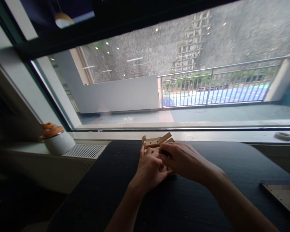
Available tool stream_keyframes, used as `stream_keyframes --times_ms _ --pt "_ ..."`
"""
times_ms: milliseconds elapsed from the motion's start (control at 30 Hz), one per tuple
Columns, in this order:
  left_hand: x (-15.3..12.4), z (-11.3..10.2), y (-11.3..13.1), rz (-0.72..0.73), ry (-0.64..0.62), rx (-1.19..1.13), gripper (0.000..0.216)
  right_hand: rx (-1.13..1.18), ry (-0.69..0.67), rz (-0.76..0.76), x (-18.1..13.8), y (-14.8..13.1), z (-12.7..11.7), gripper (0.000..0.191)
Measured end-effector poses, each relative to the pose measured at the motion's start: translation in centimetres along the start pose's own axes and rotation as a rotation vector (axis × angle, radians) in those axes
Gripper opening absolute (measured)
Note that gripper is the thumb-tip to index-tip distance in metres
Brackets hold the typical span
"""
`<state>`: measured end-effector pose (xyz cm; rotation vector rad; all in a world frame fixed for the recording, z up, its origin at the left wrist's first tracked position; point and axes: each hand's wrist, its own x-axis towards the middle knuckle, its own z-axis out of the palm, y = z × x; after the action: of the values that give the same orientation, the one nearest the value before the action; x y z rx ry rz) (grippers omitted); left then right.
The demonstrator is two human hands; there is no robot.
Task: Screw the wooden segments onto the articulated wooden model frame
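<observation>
A small wooden assembly of pale pieces with drilled holes rests on the dark table near its far edge. One strip of it slants up to the right. My left hand is closed round its near left part, fingers curled over the wood. From the right, my right hand bends over the same assembly with its fingers pinched together beside the left hand. A dark spot shows under those fingers, but what they hold is hidden. Both hands cover most of the assembly's near side.
A white pot with an orange top stands on the sill at the left, beside a vent grille. Rolls of tape lie on the right sill. A flat, dark-edged object sits at the table's right. Crumbs dot the table's left.
</observation>
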<state>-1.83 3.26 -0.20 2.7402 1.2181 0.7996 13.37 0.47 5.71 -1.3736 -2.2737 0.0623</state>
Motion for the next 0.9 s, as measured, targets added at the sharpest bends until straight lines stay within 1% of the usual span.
stream_keyframes --times_ms 67,133,200,367,533,600,667,767,833,900 --pt "0.0 0.0 0.0 0.003 -0.009 0.006 0.008 0.039 -0.013 0.006 0.0 0.4 0.1 0.015" --pt "0.1 -0.1 -0.1 0.008 -0.021 0.011 0.019 0.066 -0.017 0.031 0.1 0.9 0.0 0.017" --pt "0.1 -0.1 -0.2 0.009 -0.031 0.02 0.023 0.063 -0.008 0.061 0.1 1.4 -0.1 0.019" --pt "0.1 -0.1 -0.1 0.006 -0.053 0.036 0.018 -0.026 0.013 0.133 0.3 1.8 -0.4 0.021" --pt "0.0 0.2 -0.3 0.003 -0.027 0.037 0.018 -0.126 0.029 0.206 0.5 1.3 -0.1 0.021" --pt "0.0 0.3 -0.4 0.006 -0.018 0.028 0.019 -0.106 0.025 0.187 0.4 0.9 0.0 0.019" --pt "0.0 0.3 -0.3 0.009 -0.012 0.007 0.019 -0.049 0.002 0.118 0.3 0.5 0.0 0.018" --pt "0.0 0.1 -0.2 0.008 0.009 -0.02 0.013 0.029 -0.027 0.026 0.0 0.1 -0.2 0.017" --pt "0.0 0.0 -0.1 0.009 0.005 -0.021 0.012 0.072 -0.047 0.008 -0.1 0.1 -0.5 0.016" --pt "0.0 0.0 -0.1 0.009 -0.019 -0.012 0.017 0.106 -0.06 0.013 -0.2 0.4 -0.7 0.017"
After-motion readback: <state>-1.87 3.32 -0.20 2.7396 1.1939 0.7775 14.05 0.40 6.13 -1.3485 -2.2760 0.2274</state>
